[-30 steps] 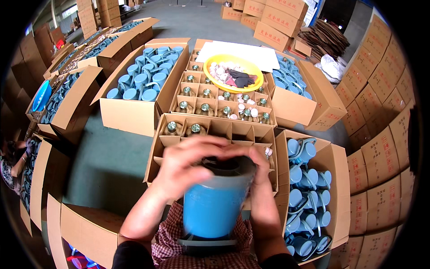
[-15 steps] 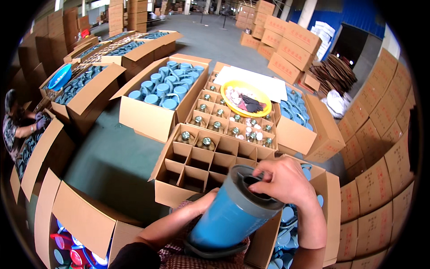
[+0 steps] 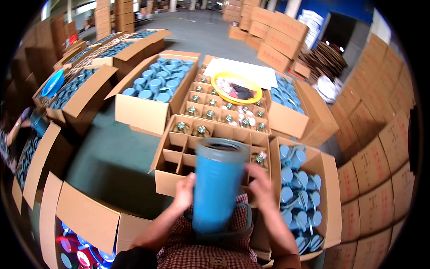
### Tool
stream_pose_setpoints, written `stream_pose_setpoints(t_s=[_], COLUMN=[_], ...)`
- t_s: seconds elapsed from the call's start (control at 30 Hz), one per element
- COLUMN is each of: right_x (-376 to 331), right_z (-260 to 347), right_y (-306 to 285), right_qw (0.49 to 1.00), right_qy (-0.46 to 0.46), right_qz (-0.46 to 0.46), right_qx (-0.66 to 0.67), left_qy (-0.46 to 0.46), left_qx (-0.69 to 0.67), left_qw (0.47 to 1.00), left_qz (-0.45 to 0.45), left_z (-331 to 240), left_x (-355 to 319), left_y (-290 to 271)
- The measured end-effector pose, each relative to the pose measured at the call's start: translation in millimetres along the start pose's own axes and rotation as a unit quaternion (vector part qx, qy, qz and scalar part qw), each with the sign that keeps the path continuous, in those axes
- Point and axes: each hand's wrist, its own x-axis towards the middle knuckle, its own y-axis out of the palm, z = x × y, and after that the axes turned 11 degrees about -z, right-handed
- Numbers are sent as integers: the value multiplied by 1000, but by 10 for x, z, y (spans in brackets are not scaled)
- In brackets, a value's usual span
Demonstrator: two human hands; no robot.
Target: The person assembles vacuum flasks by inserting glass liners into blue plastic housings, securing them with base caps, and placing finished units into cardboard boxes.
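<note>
Hands hold a tall blue flask (image 3: 218,188) upright over the person's lap, near the bottom middle of the view. The left hand (image 3: 184,193) presses its palm and fingers against the flask's left side; the right hand (image 3: 260,188) wraps the right side, so each grip is closed on the flask body. Its grey rim (image 3: 222,150) stands open at the top, and a grey loop handle (image 3: 244,219) shows at its base.

Just beyond the flask lies a divided carton (image 3: 179,154) with cardboard cells, a few of them filled with small metal-capped pieces (image 3: 191,129) at the far side. To the right, an open box (image 3: 329,188) holds blue flasks lying on their sides (image 3: 298,197). Farther off, a yellow tray (image 3: 236,87) of small dark parts rests on another divided carton. A far-left box (image 3: 143,112) is packed with upright blue flasks (image 3: 154,83). Stacked brown cartons (image 3: 380,148) line the right wall.
</note>
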Motion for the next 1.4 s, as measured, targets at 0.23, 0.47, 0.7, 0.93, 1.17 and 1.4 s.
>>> stream_pose_setpoints(t_s=[0.23, 0.47, 0.7, 0.93, 1.17, 1.4], right_x=[-1807, -2008, -1869, -1079, -579, 260], right_z=[-356, 163, 174, 72, -600, -441], right_y=[-247, -380, -661, -1730, -2967, -3152], right_qw=[988, 987, 946, 740, 709, 695], right_qy=[32, 77, -77, 26, 66, 90], right_qz=[131, 47, -115, -670, -588, -264], right_qx=[-81, -134, -295, -53, -384, -662], left_qy=[-223, -306, -315, -179, -97, 185], left_qx=[-233, -236, -201, -118, 55, 195], left_qw=[936, 918, 923, 885, 852, 876], left_qz=[-140, -86, 88, 412, 511, 401], left_z=[168, 681, 109, -520, 200, 563], left_x=[-99, 31, 251, -53, -188, -286], left_y=[-151, 212, 1855, 3352, 2791, 2257])
